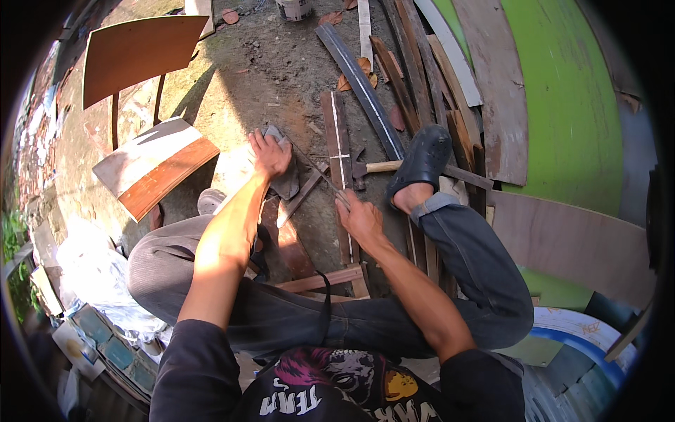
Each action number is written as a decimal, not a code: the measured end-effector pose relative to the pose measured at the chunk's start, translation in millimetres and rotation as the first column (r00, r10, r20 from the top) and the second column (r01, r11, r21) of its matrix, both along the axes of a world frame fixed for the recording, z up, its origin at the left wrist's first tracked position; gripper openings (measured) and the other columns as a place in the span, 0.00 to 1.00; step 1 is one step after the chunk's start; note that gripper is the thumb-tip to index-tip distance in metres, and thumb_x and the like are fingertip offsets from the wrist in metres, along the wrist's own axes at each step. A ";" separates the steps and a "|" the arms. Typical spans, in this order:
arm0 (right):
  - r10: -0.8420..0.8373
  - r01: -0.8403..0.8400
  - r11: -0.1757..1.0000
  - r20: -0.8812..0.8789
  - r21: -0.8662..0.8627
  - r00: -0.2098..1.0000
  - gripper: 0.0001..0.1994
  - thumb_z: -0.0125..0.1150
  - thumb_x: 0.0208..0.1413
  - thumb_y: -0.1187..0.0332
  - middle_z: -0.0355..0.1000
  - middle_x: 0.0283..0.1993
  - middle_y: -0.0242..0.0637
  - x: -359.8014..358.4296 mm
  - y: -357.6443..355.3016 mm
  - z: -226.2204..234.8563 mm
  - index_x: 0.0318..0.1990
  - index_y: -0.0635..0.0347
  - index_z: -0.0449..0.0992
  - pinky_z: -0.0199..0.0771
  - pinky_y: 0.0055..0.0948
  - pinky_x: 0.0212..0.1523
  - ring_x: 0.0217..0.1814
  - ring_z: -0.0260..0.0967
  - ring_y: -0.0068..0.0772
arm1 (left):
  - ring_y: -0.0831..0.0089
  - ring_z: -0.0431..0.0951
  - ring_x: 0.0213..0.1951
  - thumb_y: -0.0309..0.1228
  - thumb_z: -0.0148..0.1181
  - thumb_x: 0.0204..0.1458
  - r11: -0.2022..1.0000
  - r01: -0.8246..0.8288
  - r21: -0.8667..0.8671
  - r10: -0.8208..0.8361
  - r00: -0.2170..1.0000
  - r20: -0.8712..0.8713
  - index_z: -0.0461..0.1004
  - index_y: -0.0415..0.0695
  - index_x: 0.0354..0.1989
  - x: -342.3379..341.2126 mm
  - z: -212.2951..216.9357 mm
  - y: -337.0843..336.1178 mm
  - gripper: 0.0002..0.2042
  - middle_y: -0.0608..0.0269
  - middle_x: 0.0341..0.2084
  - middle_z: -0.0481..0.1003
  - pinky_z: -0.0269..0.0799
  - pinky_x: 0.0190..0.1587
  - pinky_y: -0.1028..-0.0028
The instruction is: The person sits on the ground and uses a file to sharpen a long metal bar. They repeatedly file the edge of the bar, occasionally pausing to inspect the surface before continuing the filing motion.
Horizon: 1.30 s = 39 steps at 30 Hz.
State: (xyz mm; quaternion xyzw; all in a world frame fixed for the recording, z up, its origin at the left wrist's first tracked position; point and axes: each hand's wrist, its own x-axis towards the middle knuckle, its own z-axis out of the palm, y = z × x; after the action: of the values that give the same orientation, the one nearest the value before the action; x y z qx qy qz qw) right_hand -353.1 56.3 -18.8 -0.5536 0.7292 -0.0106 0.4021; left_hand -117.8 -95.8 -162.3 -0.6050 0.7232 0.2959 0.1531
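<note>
Left hand: fingers bent over grey slab, apparently bracing it; grip unclear.
Right hand: fingers closed around thin bar, likely for control.
Thin bar: slants between the hands.
Hammer: beside the shoe, seemingly handy.

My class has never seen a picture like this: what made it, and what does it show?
No machine here: a seated person works with two bare hands. The single picture comes from a wide fisheye camera worn on the head, looking down, so straight edges bend. The right hand holds a thin rod slanting toward the left hand, which rests on a grey thing I cannot identify. On the ground lie a hammer and planks, some with white lines.
</note>
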 end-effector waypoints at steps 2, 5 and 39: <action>0.005 -0.005 1.000 -0.024 0.028 1.000 0.20 0.55 0.62 0.52 0.78 0.32 0.58 -3.3 3.5 5.9 0.56 0.51 0.74 0.75 0.58 0.41 0.38 0.76 0.66 | 0.32 0.29 0.73 0.51 0.35 0.64 0.996 -0.041 -0.081 0.043 0.999 0.018 0.56 0.19 0.60 3.5 -7.8 4.7 0.38 0.21 0.67 0.45 0.19 0.73 0.45; -0.053 0.053 0.999 -0.010 0.012 0.999 0.22 0.56 0.61 0.50 0.78 0.36 0.58 -21.1 25.5 -3.5 0.57 0.52 0.74 0.75 0.54 0.45 0.44 0.76 0.64 | 0.32 0.30 0.73 0.53 0.38 0.63 0.986 -0.119 -0.118 0.116 0.993 -0.032 0.56 0.20 0.60 -1.1 1.2 4.7 0.38 0.21 0.69 0.42 0.22 0.74 0.46; -0.184 0.369 0.910 0.613 -0.190 0.769 0.19 0.63 0.62 0.65 0.78 0.51 0.54 17.8 -21.8 -70.6 0.56 0.69 0.77 0.76 0.31 0.51 0.54 0.79 0.43 | 0.43 0.52 0.70 0.43 0.59 0.49 0.836 -0.221 -0.502 0.093 0.959 -0.267 0.67 0.33 0.47 -2.7 -2.1 15.4 0.25 0.40 0.65 0.58 0.39 0.68 0.38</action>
State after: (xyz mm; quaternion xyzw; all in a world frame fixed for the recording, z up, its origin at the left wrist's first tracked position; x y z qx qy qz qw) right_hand -335.3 34.5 -89.3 -0.4629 0.6347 -0.3493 0.5108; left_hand -120.5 -80.4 -164.5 -0.6424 0.7369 0.1664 -0.1290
